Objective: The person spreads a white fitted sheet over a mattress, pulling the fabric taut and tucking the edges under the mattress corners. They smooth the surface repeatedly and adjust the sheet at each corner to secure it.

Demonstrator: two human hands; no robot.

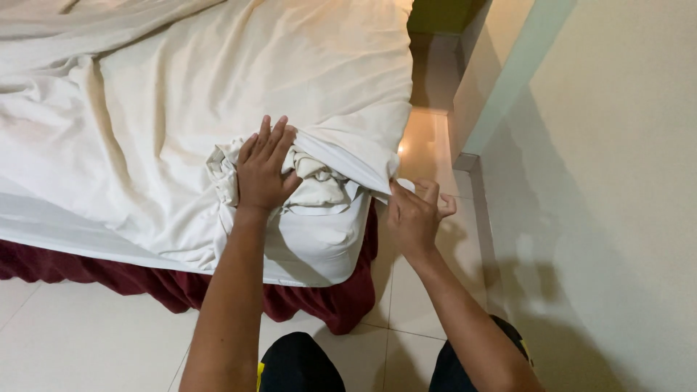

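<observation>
1. White cotton-like bed sheet (181,94) is spreading rumpled over the whole mattress, from the upper left down to the near corner, where its edge is hanging loose.
2. Cream floor tiles (80,341) are running under the bed and along the narrow gap beside the pale wall (617,181) on the right.
3. Dark red bed skirt (167,287) is hanging below the mattress, showing along the near side and round the corner.
4. The bunched sheet corner (319,185) is lying crumpled on top of the mattress corner (319,247), under a taut fold of the sheet.
5. The left hand (263,170) is pressing flat on that bunch, fingers spread and extended, palm down, gripping nothing that can be seen.
6. The right hand (415,210) is hanging just off the corner at the bed's right side, fingers curled and pinching the taut sheet edge (363,170) between thumb and fingertips.
</observation>
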